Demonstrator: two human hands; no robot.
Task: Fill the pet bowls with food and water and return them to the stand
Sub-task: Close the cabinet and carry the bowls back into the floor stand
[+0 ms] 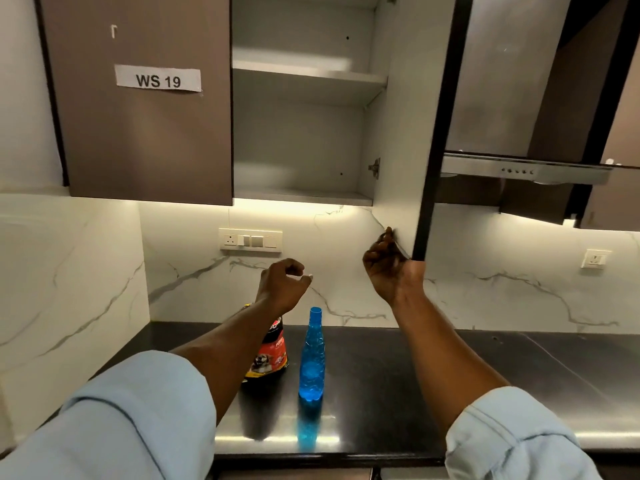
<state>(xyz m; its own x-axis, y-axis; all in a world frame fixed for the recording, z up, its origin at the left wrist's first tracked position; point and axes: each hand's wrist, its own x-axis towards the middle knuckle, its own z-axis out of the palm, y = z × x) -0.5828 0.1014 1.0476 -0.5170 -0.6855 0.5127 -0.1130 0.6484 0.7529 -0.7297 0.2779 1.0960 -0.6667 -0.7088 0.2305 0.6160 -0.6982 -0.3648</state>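
A red and black pet food bag (272, 355) stands upright on the dark countertop (450, 375), partly hidden behind my left forearm. Just to its right stands a blue plastic water bottle (312, 358), upright, without a cap. My left hand (282, 284) hovers above the bag with fingers loosely curled and nothing in it. My right hand (389, 265) is raised and grips the bottom corner of the open cabinet door (405, 133). No pet bowls or stand are in view.
The open wall cabinet (301, 133) has bare white shelves. To its left is a closed brown door (145, 133) labelled WS 19. A range hood (519, 169) hangs at right. Switch panels (250, 240) sit on the marble backsplash.
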